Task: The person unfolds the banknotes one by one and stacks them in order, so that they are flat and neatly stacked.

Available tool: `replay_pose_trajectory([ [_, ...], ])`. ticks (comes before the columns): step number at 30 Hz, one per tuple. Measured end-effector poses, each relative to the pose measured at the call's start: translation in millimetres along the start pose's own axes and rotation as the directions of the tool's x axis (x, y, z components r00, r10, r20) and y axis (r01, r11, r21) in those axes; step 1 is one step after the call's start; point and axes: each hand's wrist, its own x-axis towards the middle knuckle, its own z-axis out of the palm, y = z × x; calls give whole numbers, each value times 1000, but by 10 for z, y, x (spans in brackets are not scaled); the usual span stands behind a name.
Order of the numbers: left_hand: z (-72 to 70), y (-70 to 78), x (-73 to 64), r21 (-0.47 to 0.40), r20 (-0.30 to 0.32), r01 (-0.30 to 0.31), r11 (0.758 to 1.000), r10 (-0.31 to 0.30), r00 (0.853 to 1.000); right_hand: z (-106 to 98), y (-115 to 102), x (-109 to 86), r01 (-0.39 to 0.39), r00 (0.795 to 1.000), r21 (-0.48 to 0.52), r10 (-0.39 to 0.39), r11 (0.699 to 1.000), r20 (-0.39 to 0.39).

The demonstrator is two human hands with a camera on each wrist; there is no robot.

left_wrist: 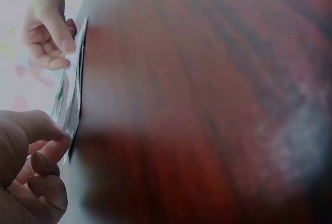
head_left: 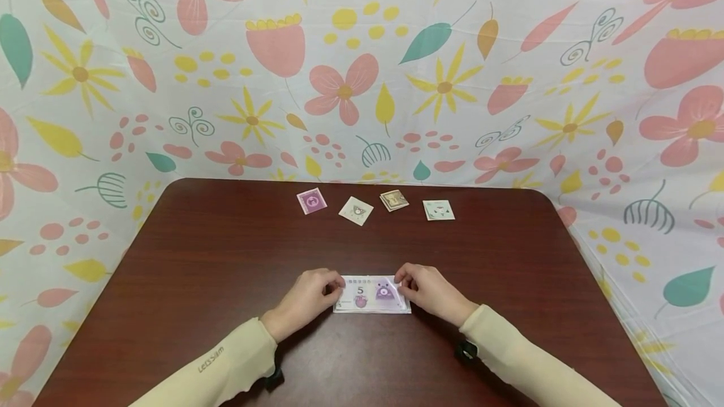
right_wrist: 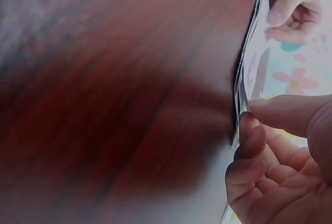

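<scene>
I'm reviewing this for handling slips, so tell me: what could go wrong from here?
The thin, rectangular white-and-purple paper notes look layered, with edges slightly apart, so the left grip and right grip, pinching opposite ends, might catch only some sheets. If the grips pull apart, the paper could crease or tear. The shiny reddish-brown tabletop may let a loose sheet slide.

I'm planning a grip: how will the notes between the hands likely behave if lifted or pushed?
The notes look like thin sheets, so probably light and floppy. Their edges show separate layers, so they may slide apart if pushed. Being flat, they seem unlikely to roll.
</scene>
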Motion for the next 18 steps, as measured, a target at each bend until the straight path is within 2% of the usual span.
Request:
replay_pose_trajectory([
  [11,-1,7,-4,90,41,-1,996,-3,999,-6,-13,19,29,999,-62,-29,998,14],
  [18,-14,12,-22,113,55,22,993,-28,998,-34,-3,27,31,999,-77,-29,997,29],
])
